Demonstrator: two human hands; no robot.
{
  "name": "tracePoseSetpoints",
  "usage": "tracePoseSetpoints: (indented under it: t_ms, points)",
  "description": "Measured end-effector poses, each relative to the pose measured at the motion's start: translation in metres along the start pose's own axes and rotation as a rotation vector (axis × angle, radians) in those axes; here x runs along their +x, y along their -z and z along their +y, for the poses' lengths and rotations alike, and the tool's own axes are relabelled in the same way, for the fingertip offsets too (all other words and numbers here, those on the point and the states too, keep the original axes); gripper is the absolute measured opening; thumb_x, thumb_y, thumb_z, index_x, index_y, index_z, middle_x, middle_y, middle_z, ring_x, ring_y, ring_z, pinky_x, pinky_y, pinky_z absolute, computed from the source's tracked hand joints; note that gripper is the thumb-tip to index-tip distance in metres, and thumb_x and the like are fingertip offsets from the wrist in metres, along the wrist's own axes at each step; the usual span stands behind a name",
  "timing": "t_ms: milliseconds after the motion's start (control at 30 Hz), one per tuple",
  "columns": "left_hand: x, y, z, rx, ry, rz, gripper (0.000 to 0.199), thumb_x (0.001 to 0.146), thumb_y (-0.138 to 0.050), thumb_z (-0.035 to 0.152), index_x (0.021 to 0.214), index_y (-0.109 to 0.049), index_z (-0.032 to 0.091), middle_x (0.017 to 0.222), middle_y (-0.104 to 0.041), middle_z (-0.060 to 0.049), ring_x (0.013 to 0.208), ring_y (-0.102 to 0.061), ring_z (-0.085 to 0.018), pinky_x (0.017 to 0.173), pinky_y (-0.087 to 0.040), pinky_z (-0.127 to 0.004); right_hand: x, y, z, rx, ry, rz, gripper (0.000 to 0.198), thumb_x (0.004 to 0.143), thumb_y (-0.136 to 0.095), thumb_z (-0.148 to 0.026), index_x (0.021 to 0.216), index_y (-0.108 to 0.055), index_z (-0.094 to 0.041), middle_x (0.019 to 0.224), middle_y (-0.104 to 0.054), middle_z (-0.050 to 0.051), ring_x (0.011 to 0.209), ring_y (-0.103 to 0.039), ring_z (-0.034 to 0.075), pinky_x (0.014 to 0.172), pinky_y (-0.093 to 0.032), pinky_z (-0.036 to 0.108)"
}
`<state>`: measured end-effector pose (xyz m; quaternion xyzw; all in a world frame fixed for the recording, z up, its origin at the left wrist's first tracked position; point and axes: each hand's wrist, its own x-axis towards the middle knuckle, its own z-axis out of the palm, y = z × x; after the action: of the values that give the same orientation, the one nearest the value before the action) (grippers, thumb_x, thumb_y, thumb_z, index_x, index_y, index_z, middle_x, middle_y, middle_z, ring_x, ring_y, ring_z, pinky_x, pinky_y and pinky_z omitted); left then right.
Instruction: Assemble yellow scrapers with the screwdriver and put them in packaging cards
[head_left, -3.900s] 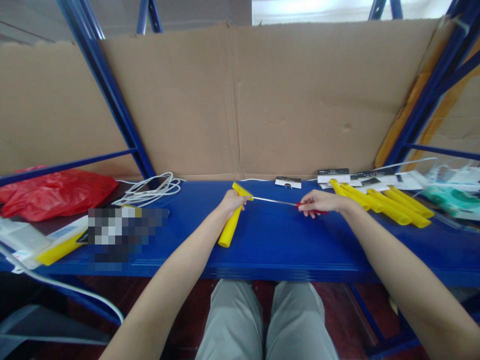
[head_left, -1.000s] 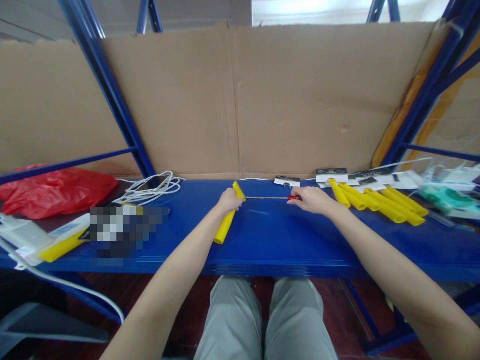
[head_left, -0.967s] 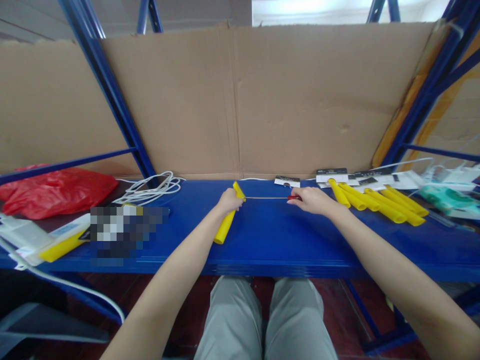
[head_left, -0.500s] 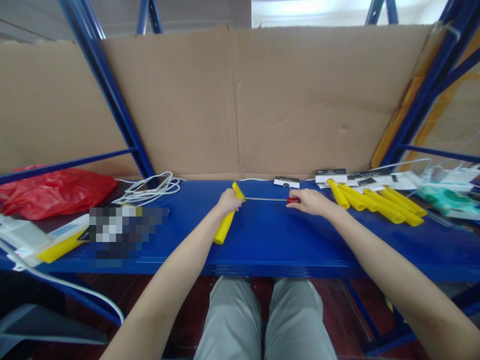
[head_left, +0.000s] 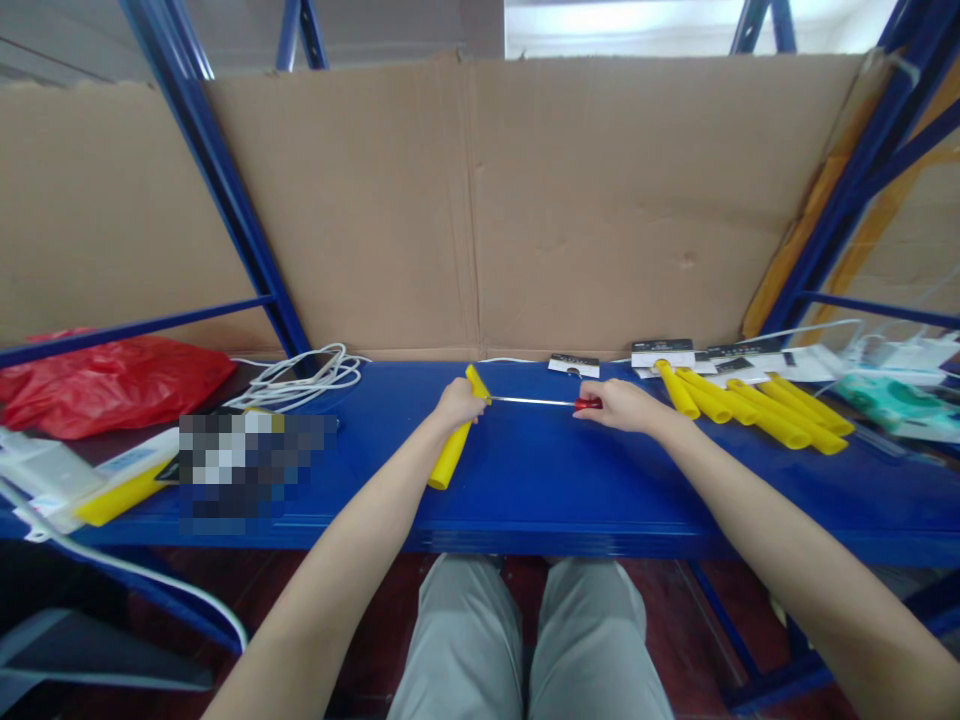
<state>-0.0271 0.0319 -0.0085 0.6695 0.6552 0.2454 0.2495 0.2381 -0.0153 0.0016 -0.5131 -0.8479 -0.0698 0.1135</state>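
Observation:
My left hand (head_left: 459,402) is closed round a yellow tube (head_left: 451,458) that lies slanted on the blue tabletop, its open lower end toward me. In my right hand (head_left: 616,405) is the red handle of a screwdriver (head_left: 534,401). The long metal shaft runs level to the left, and its tip meets the yellow tube beside my left fingers. Whether a screw sits at the tip is too small to make out. Just behind my right hand lies a small black-and-white card (head_left: 574,365).
Several yellow tubes with black-and-white cards (head_left: 780,415) lie at the right. A green packet (head_left: 885,400) is beyond them. On the left are a coiled white cable (head_left: 315,378), a red plastic bag (head_left: 112,385) and another yellow tube (head_left: 124,497). Cardboard (head_left: 600,200) walls the back between blue posts.
My right hand has barely shifted, with the screwdriver's red handle seeming slightly turned and lower. The yellow tube and my left hand stay in place.

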Motion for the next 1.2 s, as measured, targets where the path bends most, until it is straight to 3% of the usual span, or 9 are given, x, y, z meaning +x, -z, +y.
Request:
tracePoseSetpoints:
  t_ms: [167, 267, 367, 500, 633, 833, 1000, 1200]
  points:
    - [0.0012, -0.0008, -0.0013, 0.001, -0.011, -0.002, 0.009, 0.074, -0.056, 0.007, 0.07, -0.064, 0.006, 0.065, -0.068, -0.01, 0.047, -0.058, -0.011, 0.045, -0.042, -0.02, 0.0, 0.0015, 0.0001, 0.096, -0.022, -0.056, 0.028, 0.087, -0.045, -0.04, 0.078, -0.06, -0.019, 0.069, -0.065, 0.006, 0.061, -0.057, 0.017, 0.056, -0.034, 0.026]
    - [0.002, -0.0013, -0.0017, -0.003, -0.012, -0.008, 0.008, 0.074, -0.056, 0.007, 0.071, -0.064, 0.006, 0.064, -0.067, -0.009, 0.047, -0.058, -0.011, 0.045, -0.042, -0.019, 0.0015, -0.0022, 0.0033, 0.158, -0.015, -0.063, 0.024, 0.08, -0.056, -0.042, 0.081, -0.059, -0.019, 0.072, -0.065, 0.005, 0.063, -0.058, 0.017, 0.057, -0.036, 0.025]
    - [0.0011, -0.0012, -0.0008, -0.001, -0.009, -0.011, 0.008, 0.074, -0.057, 0.007, 0.072, -0.064, 0.006, 0.062, -0.066, -0.007, 0.046, -0.057, -0.011, 0.045, -0.041, -0.019, 0.0024, -0.0048, 0.0065, 0.144, -0.02, -0.024, 0.019, 0.074, -0.063, -0.034, 0.083, -0.056, -0.02, 0.071, -0.064, 0.003, 0.062, -0.056, 0.016, 0.056, -0.035, 0.024]
    - [-0.0014, -0.0005, 0.0011, -0.002, 0.005, -0.009, 0.007, 0.073, -0.057, 0.008, 0.071, -0.063, 0.006, 0.062, -0.066, -0.008, 0.046, -0.057, -0.01, 0.044, -0.041, -0.019, 0.0009, -0.0014, 0.0053, 0.047, -0.027, 0.007, 0.015, 0.079, -0.057, -0.035, 0.075, -0.054, -0.02, 0.066, -0.062, 0.003, 0.058, -0.053, 0.016, 0.053, -0.031, 0.025]
    - [-0.0025, -0.0002, 0.0019, -0.001, -0.007, -0.006, 0.008, 0.074, -0.058, 0.01, 0.069, -0.063, 0.007, 0.064, -0.067, -0.008, 0.046, -0.057, -0.011, 0.045, -0.041, -0.02, -0.0001, 0.0011, 0.0026, 0.136, -0.02, -0.024, 0.022, 0.084, -0.05, -0.039, 0.074, -0.056, -0.02, 0.068, -0.064, 0.004, 0.06, -0.056, 0.016, 0.055, -0.034, 0.025]
    - [-0.0037, 0.0002, 0.0034, -0.005, -0.006, -0.003, 0.009, 0.074, -0.057, 0.008, 0.066, -0.062, 0.007, 0.064, -0.067, -0.008, 0.047, -0.058, -0.011, 0.045, -0.041, -0.02, 0.0018, -0.0039, 0.0061, 0.195, -0.036, -0.047, 0.019, 0.072, -0.064, -0.032, 0.081, -0.054, -0.02, 0.071, -0.065, 0.003, 0.063, -0.057, 0.016, 0.055, -0.037, 0.024]
    - [-0.0043, 0.0002, 0.0034, 0.003, -0.008, -0.008, 0.009, 0.074, -0.057, 0.009, 0.066, -0.062, 0.008, 0.062, -0.066, -0.007, 0.046, -0.057, -0.011, 0.044, -0.04, -0.02, 0.0004, 0.0003, 0.0044, 0.05, -0.048, -0.032, 0.015, 0.079, -0.057, -0.034, 0.08, -0.059, -0.02, 0.074, -0.067, 0.005, 0.065, -0.059, 0.018, 0.056, -0.036, 0.025]
    - [-0.0031, 0.0002, 0.0032, 0.001, 0.006, -0.011, 0.009, 0.075, -0.058, 0.01, 0.067, -0.062, 0.008, 0.06, -0.065, -0.006, 0.046, -0.057, -0.011, 0.045, -0.041, -0.02, 0.0002, 0.001, 0.0034, 0.147, -0.022, -0.085, 0.027, 0.086, -0.046, -0.039, 0.082, -0.063, -0.019, 0.078, -0.069, 0.007, 0.068, -0.061, 0.019, 0.06, -0.039, 0.027]
